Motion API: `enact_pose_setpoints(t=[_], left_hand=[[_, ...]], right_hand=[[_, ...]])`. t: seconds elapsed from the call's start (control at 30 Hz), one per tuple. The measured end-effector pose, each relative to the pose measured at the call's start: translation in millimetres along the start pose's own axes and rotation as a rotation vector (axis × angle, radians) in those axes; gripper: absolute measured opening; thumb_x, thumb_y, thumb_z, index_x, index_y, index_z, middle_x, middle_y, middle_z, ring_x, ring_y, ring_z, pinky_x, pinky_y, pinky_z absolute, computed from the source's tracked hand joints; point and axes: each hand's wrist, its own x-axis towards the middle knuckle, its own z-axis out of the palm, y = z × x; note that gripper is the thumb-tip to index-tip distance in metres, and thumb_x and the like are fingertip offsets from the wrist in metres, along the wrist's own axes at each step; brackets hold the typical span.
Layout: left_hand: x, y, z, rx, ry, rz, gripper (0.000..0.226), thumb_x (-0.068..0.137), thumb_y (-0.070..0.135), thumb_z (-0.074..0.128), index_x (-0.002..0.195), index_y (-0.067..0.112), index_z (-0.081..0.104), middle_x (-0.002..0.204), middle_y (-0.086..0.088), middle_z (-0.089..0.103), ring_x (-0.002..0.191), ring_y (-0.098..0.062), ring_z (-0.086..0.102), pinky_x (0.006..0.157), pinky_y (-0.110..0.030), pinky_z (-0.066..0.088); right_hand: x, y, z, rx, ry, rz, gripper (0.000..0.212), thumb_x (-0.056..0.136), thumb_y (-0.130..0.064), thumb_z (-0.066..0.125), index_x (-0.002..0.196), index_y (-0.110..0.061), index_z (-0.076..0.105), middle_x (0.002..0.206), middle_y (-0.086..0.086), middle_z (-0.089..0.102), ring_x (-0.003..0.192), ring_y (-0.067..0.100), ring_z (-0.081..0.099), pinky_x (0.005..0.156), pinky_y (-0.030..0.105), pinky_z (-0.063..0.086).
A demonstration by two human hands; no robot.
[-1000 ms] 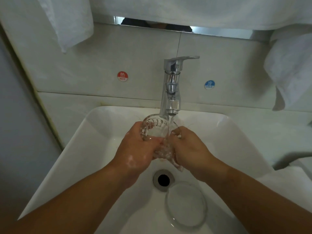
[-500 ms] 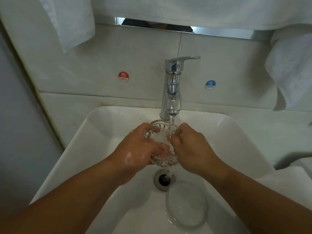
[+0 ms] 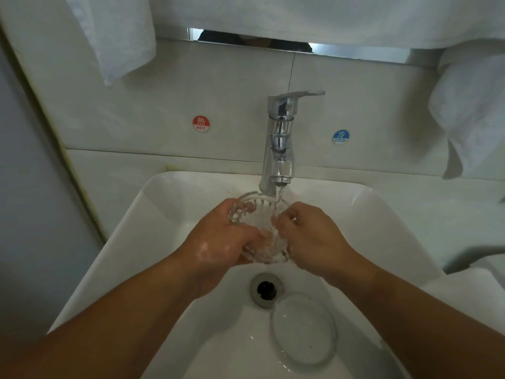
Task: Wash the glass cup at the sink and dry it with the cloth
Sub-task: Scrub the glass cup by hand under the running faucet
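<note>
While water runs from the chrome tap (image 3: 281, 149), both the soapy left hand (image 3: 218, 247) and right hand (image 3: 308, 239) grip the clear ribbed glass cup (image 3: 259, 225) over the white basin (image 3: 153, 231); rinsing underway, drying remains.

My left hand (image 3: 221, 243) and right hand (image 3: 311, 236) cover the sides of the glass cup (image 3: 259, 222); running water blurs its base. The picture's edges crop the hanging towels (image 3: 472, 110).
</note>
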Motion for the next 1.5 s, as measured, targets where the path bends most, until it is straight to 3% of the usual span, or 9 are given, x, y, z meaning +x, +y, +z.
enact_pose_setpoints(t=[0.13, 0.27, 0.5, 0.8, 0.97, 1.1, 1.3, 1.4, 1.5], left_hand=[[0, -2, 8, 0.024, 0.112, 0.060, 0.042, 0.086, 0.010, 0.080, 0.120, 0.030, 0.065, 0.110, 0.000, 0.077, 0.099, -0.023, 0.076, 0.085, -0.047, 0.065], [-3, 3, 2, 0.073, -0.024, -0.007, 0.047, 0.086, -0.006, 0.068, 0.121, 0.025, 0.066, 0.110, -0.005, 0.078, 0.101, -0.027, 0.076, 0.090, -0.048, 0.063], [4, -5, 0, 0.224, 0.179, 0.095, 0.040, 0.083, -0.001, 0.076, 0.113, 0.025, 0.069, 0.102, -0.003, 0.078, 0.092, -0.026, 0.077, 0.082, -0.049, 0.065], [-1, -5, 12, 0.177, 0.026, 0.054, 0.025, 0.104, 0.008, 0.055, 0.118, 0.023, 0.069, 0.101, -0.005, 0.080, 0.085, -0.024, 0.080, 0.080, -0.052, 0.066], [-5, -2, 19, 0.035, 0.047, 0.029, 0.036, 0.106, 0.003, 0.044, 0.112, 0.025, 0.072, 0.097, -0.003, 0.081, 0.085, -0.029, 0.080, 0.080, -0.054, 0.065], [-2, -4, 17, 0.039, 0.115, 0.024, 0.034, 0.098, -0.001, 0.055, 0.105, 0.025, 0.077, 0.097, -0.005, 0.081, 0.083, -0.031, 0.080, 0.078, -0.053, 0.065], [4, -10, 11, 0.109, 0.122, 0.040, 0.038, 0.099, -0.005, 0.055, 0.115, 0.025, 0.071, 0.101, -0.004, 0.080, 0.086, -0.025, 0.080, 0.080, -0.054, 0.065], [4, -11, 10, 0.140, 0.074, 0.053, 0.046, 0.090, -0.009, 0.064, 0.117, 0.029, 0.069, 0.105, -0.002, 0.080, 0.095, -0.025, 0.078, 0.084, -0.051, 0.065], [5, -11, 7, 0.142, 0.093, 0.082, 0.051, 0.092, -0.011, 0.058, 0.118, 0.031, 0.069, 0.103, 0.001, 0.080, 0.093, -0.021, 0.078, 0.081, -0.049, 0.066]], right_hand=[[-2, -1, -1, 0.109, -0.103, -0.005, 0.007, 0.103, -0.023, 0.050, 0.099, -0.021, 0.055, 0.069, -0.001, 0.062, 0.047, 0.008, 0.055, 0.045, 0.019, 0.043], [0, 0, -8, -0.185, -0.026, -0.067, 0.021, 0.102, -0.039, 0.053, 0.091, -0.023, 0.062, 0.076, -0.009, 0.063, 0.067, 0.006, 0.061, 0.054, 0.019, 0.042], [-3, -1, -13, 0.136, -0.155, 0.043, 0.011, 0.100, -0.019, 0.055, 0.095, -0.010, 0.058, 0.068, 0.009, 0.065, 0.048, 0.019, 0.059, 0.050, 0.033, 0.051], [2, 3, -7, -0.191, 0.029, 0.043, 0.047, 0.084, -0.069, 0.063, 0.061, -0.028, 0.054, 0.061, -0.008, 0.061, 0.061, 0.009, 0.062, 0.054, 0.024, 0.042], [2, 2, -3, -0.232, 0.083, -0.001, 0.053, 0.065, -0.079, 0.071, 0.078, -0.030, 0.056, 0.079, -0.011, 0.064, 0.073, 0.008, 0.063, 0.058, 0.025, 0.046], [-2, 3, -4, -0.144, -0.072, -0.047, 0.067, 0.062, -0.066, 0.084, 0.112, -0.032, 0.057, 0.101, -0.015, 0.066, 0.091, 0.006, 0.065, 0.065, 0.017, 0.048], [5, 10, -14, -0.095, -0.067, -0.083, 0.014, 0.094, -0.036, 0.065, 0.105, -0.028, 0.069, 0.096, -0.012, 0.068, 0.086, 0.011, 0.065, 0.070, 0.024, 0.052], [7, 9, -6, -0.201, 0.045, -0.097, 0.024, 0.096, -0.044, 0.062, 0.098, -0.021, 0.069, 0.089, -0.007, 0.065, 0.084, 0.016, 0.064, 0.061, 0.016, 0.041], [5, 8, -5, -0.034, -0.088, -0.076, 0.040, 0.077, -0.053, 0.082, 0.106, -0.029, 0.066, 0.094, -0.015, 0.071, 0.084, 0.005, 0.069, 0.067, 0.017, 0.053]])
